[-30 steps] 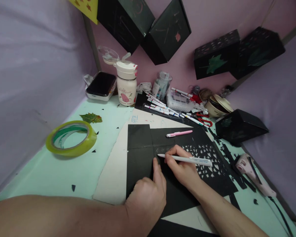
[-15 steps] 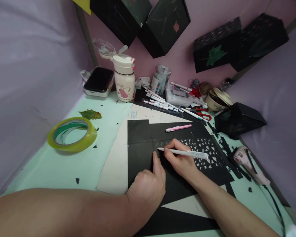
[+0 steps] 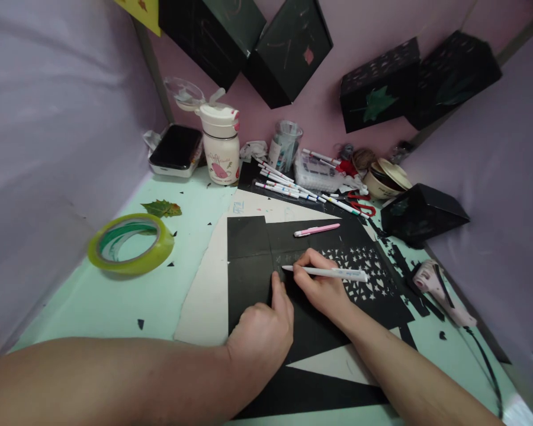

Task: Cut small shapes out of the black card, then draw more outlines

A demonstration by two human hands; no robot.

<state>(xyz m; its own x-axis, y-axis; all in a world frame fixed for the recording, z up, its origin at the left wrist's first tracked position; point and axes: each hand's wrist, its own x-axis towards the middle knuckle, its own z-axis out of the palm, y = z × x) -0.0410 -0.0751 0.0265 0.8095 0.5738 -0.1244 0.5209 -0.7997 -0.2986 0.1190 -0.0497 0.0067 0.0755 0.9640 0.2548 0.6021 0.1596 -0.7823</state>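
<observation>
Black paper (image 3: 249, 284) with scored fold lines lies in front of me, its right part cut through with many small star, heart and triangle holes (image 3: 368, 266). My right hand (image 3: 322, 284) grips a slim white pen (image 3: 333, 272), its tip on the paper just below a row of faint small marks. Close to that tip, my left hand (image 3: 264, 334) presses down with an outstretched index finger; it holds nothing, and its other fingers are partly bent. A pink pen (image 3: 317, 229) lies on the paper above my right hand.
At left are a roll of yellow-green tape (image 3: 162, 251) and a leaf (image 3: 161, 207). A bottle (image 3: 221, 157), markers (image 3: 284, 188) and red-handled scissors (image 3: 362, 204) stand or lie behind. At right are a black box (image 3: 421, 213) and a corded pink tool (image 3: 444, 293). Black boxes (image 3: 288, 56) hang above.
The view has shifted slightly. Both hands keep nearly the same places on the paper, and the pen's tip has hardly moved.
</observation>
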